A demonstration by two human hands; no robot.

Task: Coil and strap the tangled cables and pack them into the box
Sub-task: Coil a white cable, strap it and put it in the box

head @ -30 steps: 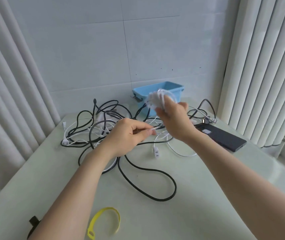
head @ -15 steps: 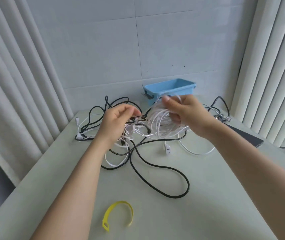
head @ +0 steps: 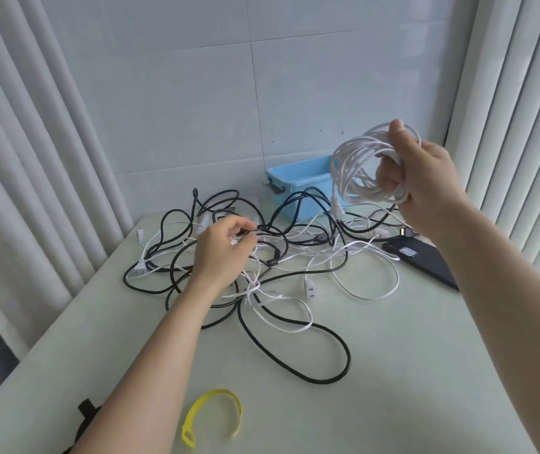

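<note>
Gripping one coil (head: 354,144): right hand (head: 426,178); perhaps two straps (head: 216,393).

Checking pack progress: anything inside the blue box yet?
Blue box: only its upper inner wall shows, bare. Floor hidden by the near wall and the white coil in the right hand.

Cable tangle (head: 273,262) mid table (head: 409,371), our left hand (head: 222,253) pinching into it. Box (head: 298,178) behind tangle, against wall (head: 196,93). Our right hand (head: 426,185) holds coil (head: 350,152) above box. Strap (head: 216,393) before tangle, flat device (head: 426,260) right of it.

Pale tiled wall (head: 196,93), white curtains (head: 32,158), light table (head: 393,371).
</note>
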